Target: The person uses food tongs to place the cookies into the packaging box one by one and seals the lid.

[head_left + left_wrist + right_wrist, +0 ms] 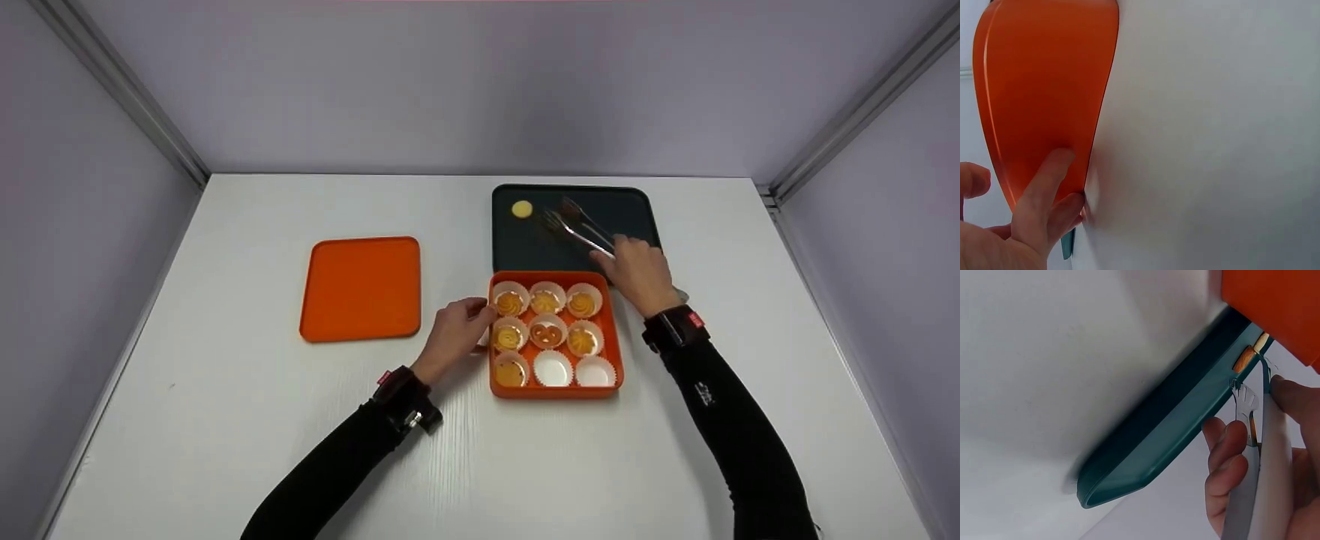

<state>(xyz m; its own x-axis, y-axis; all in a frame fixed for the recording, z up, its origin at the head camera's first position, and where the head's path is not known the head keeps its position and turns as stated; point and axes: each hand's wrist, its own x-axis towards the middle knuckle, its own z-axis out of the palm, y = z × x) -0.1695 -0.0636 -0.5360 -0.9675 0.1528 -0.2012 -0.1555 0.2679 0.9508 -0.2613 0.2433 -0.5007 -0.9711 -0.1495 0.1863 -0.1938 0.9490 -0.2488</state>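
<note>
My right hand [637, 274] grips metal tongs [1272, 489] with fork-like tips, its fingers curled round the arms. The tips are apart over the dark green tray [517, 251]. Near them in the right wrist view are a brown cookie [1244, 359] and a paler cookie [1261, 342]; whether the tips touch either is unclear. A round yellow cookie [522, 209] lies at the tray's back left. With extended fingers, my left hand [454, 334] touches the left outer wall of the orange box [1050, 84]. White paper cups [553, 369] fill the box, most holding cookies; two front cups show bare paper.
An orange square lid or tray [361, 289] lies flat on the white table [247, 420], left of the box. The green tray sits directly behind the box. Pale panels [375, 90] enclose the back and both sides.
</note>
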